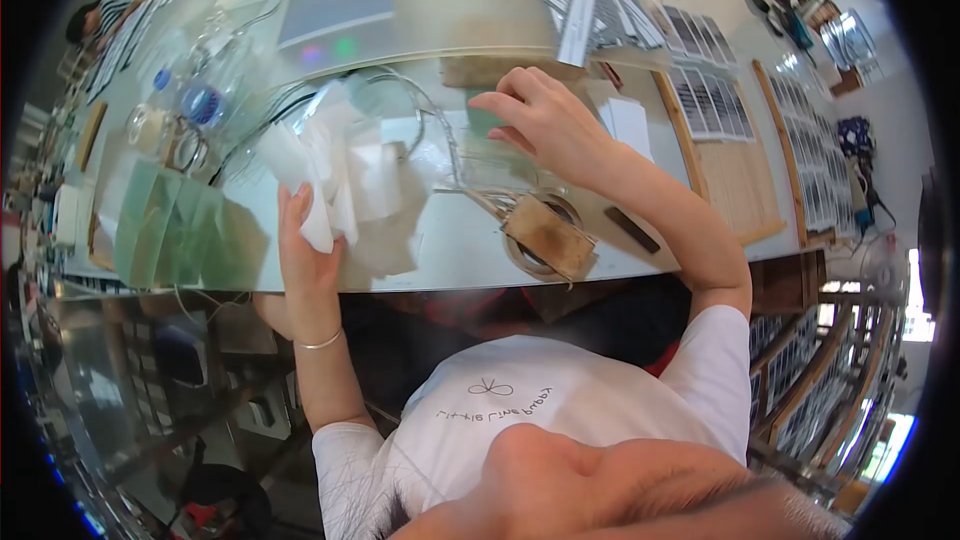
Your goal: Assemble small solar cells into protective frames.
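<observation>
My left hand [312,240] is closed round the lower edge of a loose bundle of white tissue-like sheets [350,160], which stand up crumpled above the table. My right hand [545,125] reaches across the middle of the table with bent fingers, the thumb and fingertips apart. I make out nothing held in it. Beside its fingertips is a small green translucent piece [482,118], and under the hand lies clear sheet material. Nearer the table's front edge, a worn brown block [548,237] rests on a round ring-shaped object.
Green translucent sheets [165,225] stand at the left, near clear plastic bottles [203,105] and cables. A raised pale shelf [450,0] spans the back, with grey-white strips [600,15]. A dark bar [632,228] and wooden trays [735,180] with dark panels are at right.
</observation>
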{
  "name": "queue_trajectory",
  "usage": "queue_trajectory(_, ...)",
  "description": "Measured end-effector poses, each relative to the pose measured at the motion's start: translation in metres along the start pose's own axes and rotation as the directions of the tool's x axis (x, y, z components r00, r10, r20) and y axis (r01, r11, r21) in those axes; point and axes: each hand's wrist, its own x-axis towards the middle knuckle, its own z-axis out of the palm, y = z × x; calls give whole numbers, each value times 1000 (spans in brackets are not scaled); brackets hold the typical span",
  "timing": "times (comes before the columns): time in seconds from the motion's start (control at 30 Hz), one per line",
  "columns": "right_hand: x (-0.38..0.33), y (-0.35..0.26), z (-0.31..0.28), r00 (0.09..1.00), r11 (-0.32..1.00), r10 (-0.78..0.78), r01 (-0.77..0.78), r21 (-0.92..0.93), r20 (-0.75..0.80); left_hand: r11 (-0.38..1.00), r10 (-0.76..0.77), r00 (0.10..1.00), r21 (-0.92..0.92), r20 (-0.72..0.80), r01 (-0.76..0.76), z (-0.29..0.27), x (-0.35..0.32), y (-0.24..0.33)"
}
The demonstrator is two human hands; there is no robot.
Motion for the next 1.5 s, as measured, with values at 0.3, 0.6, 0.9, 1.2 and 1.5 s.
queue_trajectory(0.3,93,-91,47,831,855,125,-368,367,542,853,118,923,-513,367,95,-22,10,-14)
queue_trajectory(0.6,125,-81,68,908,734,128,-357,578,398,938,71,972,-346,224,11,-28,13,6)
queue_trajectory(0.9,133,-119,77,996,907,-85,67,415,25,764,264,727,-597,634,244,1,33,-14)
queue_trajectory(1.2,127,-114,69,673,-255,398,-571,780,623,609,608,575,143,548,-780,27,21,-14)
queue_trajectory(1.5,110,-65,15,835,873,106,-338,351,541,119,265,636,630,725,-768,-12,43,39)
